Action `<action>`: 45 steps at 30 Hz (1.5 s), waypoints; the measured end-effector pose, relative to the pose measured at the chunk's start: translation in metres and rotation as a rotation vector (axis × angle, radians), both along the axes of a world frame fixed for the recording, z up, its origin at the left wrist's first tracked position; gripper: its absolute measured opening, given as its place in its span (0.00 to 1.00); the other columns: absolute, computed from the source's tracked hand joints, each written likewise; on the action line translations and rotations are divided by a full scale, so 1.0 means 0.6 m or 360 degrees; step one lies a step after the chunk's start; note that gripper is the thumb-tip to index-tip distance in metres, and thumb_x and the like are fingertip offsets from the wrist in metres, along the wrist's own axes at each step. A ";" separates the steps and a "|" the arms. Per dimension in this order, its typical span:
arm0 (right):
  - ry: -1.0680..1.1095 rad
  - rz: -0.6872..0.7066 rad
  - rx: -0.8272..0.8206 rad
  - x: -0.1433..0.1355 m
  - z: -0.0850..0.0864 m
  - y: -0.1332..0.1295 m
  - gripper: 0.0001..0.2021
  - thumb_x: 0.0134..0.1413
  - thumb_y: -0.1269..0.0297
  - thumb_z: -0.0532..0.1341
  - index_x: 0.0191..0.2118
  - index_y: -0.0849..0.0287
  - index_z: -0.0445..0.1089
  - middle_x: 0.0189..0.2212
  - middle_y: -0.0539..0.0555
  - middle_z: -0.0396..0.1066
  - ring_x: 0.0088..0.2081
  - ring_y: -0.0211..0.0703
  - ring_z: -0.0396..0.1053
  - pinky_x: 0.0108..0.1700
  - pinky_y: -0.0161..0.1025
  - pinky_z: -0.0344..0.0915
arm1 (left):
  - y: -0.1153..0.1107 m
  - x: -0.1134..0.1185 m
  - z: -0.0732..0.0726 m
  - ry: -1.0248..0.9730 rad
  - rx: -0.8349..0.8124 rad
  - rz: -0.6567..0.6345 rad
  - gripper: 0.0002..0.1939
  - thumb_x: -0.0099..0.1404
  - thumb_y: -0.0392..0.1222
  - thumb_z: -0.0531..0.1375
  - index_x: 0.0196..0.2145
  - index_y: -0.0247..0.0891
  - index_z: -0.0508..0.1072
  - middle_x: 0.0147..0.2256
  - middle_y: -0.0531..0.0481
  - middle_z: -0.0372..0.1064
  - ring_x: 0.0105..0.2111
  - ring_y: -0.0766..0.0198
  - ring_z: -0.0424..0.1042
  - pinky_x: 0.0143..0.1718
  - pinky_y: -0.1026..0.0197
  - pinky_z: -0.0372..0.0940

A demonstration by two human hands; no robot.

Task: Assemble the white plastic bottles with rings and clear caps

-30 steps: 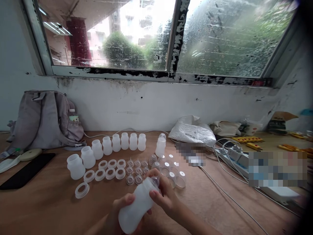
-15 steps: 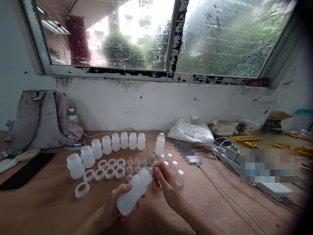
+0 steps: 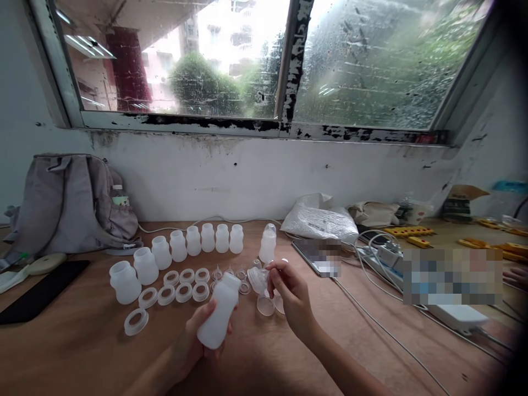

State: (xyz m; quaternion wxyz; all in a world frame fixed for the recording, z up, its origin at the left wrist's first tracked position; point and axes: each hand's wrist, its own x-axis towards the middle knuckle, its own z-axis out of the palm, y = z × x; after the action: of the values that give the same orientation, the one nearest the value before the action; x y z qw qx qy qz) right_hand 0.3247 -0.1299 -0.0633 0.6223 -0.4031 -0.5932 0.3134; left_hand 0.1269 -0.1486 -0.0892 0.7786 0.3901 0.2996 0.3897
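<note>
My left hand (image 3: pixel 201 330) is wrapped round a frosted white baby bottle (image 3: pixel 220 313), tilted with its bare neck up to the right. In my right hand (image 3: pixel 289 286) the fingertips pinch a clear bottle nipple seated in a collar ring (image 3: pixel 258 279), held just right of the bottle's neck and apart from it. Behind my hands lie loose white collar rings (image 3: pixel 183 292) in rows and several clear nipples (image 3: pixel 217 273). Clear dome caps (image 3: pixel 265 306) stand under and beside my right hand, partly hidden by it. One assembled bottle (image 3: pixel 268 244) stands upright farther back.
Several open bottles (image 3: pixel 193 241) stand in a curved row at the back left. A grey backpack (image 3: pixel 70 203) leans by the wall. To the right are a phone (image 3: pixel 315 256) on a cable, a silvery bag (image 3: pixel 319 217), a power strip and another person's hand (image 3: pixel 515 276).
The nipple and collar ring have come away from the bottle's neck in my right hand. The bottle has moved slightly left and stands steeper. The view has shifted a little.
</note>
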 end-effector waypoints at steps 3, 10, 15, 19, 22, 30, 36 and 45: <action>-0.0413 -0.0057 0.0097 0.000 0.002 -0.003 0.07 0.53 0.63 0.52 0.31 0.58 0.64 0.23 0.49 0.62 0.24 0.35 0.60 0.26 0.33 0.57 | 0.007 -0.002 0.005 -0.0214 0.0041 0.0255 0.18 0.59 0.49 0.51 0.38 0.31 0.67 0.33 0.44 0.67 0.23 0.67 0.66 0.19 0.66 0.55; -0.1437 0.0346 0.0289 -0.028 -0.017 -0.023 0.06 0.49 0.72 0.52 0.27 0.59 0.64 0.25 0.51 0.66 0.30 0.39 0.61 0.34 0.37 0.57 | 0.021 -0.007 0.006 -0.0095 0.0320 0.0639 0.13 0.57 0.42 0.56 0.40 0.34 0.67 0.37 0.46 0.67 0.35 0.59 0.67 0.30 0.63 0.61; -0.1489 0.0380 0.0310 -0.030 -0.020 -0.029 0.05 0.48 0.71 0.54 0.33 0.58 0.65 0.27 0.51 0.66 0.32 0.40 0.62 0.36 0.38 0.58 | 0.018 -0.010 -0.001 0.0308 0.0597 0.0796 0.17 0.55 0.41 0.58 0.43 0.37 0.66 0.44 0.48 0.65 0.43 0.57 0.64 0.37 0.63 0.62; -0.1108 0.0132 0.0339 -0.026 -0.012 -0.022 0.16 0.53 0.66 0.52 0.49 0.57 0.55 0.28 0.51 0.65 0.28 0.37 0.62 0.32 0.35 0.60 | 0.017 -0.012 -0.005 0.0744 0.1004 0.0832 0.23 0.52 0.44 0.60 0.46 0.38 0.64 0.43 0.46 0.65 0.44 0.55 0.64 0.43 0.58 0.61; -0.1026 0.0001 0.0363 -0.024 -0.001 -0.011 0.13 0.54 0.65 0.52 0.47 0.57 0.58 0.25 0.50 0.64 0.24 0.34 0.61 0.27 0.32 0.59 | 0.015 -0.011 -0.010 0.1039 0.1296 0.0782 0.25 0.50 0.45 0.61 0.47 0.40 0.63 0.43 0.45 0.65 0.38 0.57 0.67 0.40 0.56 0.64; -0.1309 -0.0404 0.0355 0.006 0.061 0.032 0.08 0.53 0.63 0.53 0.27 0.59 0.64 0.23 0.49 0.65 0.23 0.34 0.60 0.26 0.31 0.55 | 0.022 -0.019 -0.011 0.1242 0.1456 0.0798 0.23 0.58 0.47 0.55 0.51 0.42 0.57 0.51 0.44 0.56 0.51 0.55 0.57 0.48 0.52 0.58; -0.1830 -0.0750 0.0035 0.018 0.083 0.116 0.10 0.55 0.61 0.51 0.34 0.58 0.67 0.30 0.53 0.69 0.30 0.39 0.66 0.29 0.32 0.54 | 0.007 -0.016 -0.014 0.1574 0.2076 0.0479 0.15 0.54 0.47 0.58 0.40 0.42 0.68 0.48 0.45 0.58 0.51 0.51 0.55 0.50 0.47 0.54; -0.2292 -0.0707 -0.0422 -0.020 0.078 0.200 0.11 0.54 0.67 0.50 0.36 0.62 0.69 0.35 0.60 0.71 0.38 0.44 0.68 0.32 0.33 0.56 | 0.000 -0.001 -0.037 0.1849 0.2174 0.0358 0.20 0.51 0.50 0.59 0.42 0.42 0.67 0.50 0.44 0.57 0.51 0.48 0.53 0.50 0.42 0.52</action>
State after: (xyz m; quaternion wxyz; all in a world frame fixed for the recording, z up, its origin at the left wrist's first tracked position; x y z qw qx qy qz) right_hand 0.3129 -0.0100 -0.0166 0.0768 -0.6891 -0.7149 -0.0905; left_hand 0.1265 -0.1485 -0.1114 0.0609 0.8712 0.3853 0.2981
